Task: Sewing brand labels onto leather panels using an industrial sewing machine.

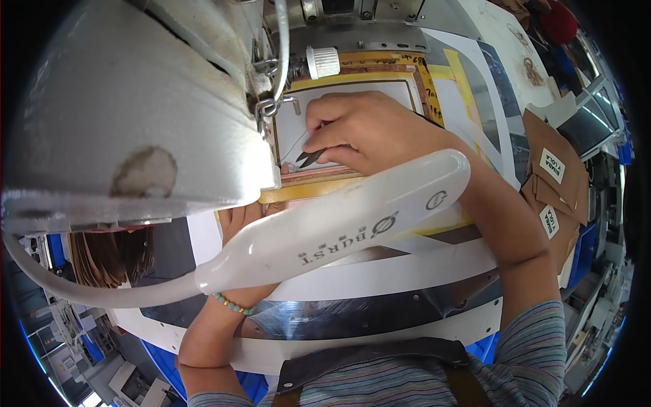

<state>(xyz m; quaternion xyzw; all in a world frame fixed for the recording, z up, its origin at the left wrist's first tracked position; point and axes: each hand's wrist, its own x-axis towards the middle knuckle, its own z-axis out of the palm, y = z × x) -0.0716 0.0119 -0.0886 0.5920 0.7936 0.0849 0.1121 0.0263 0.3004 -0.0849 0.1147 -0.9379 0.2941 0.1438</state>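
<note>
In my right hand (359, 129), closed over the work, is a pair of small dark thread snips (312, 157), their pointed blades directed left and down. A thin thread (296, 144) shows beside the blades. Below them lies a yellow-edged rectangular frame or template (426, 88) with a white inner panel and a brown-pink strip along its near side. My left hand (237, 218) rests at the frame's near left edge, its visible fingers stretched out. A white lamp (339, 224) hides much of that hand and wrist, so anything under it cannot be seen.
A large white sewing machine head (135, 102) fills the left, close to both hands. The lamp's bent arm (88, 292) crosses the lower left. Brown flat pieces with white labels (563, 156) lie at right; more brown pieces (112, 261) stand at left.
</note>
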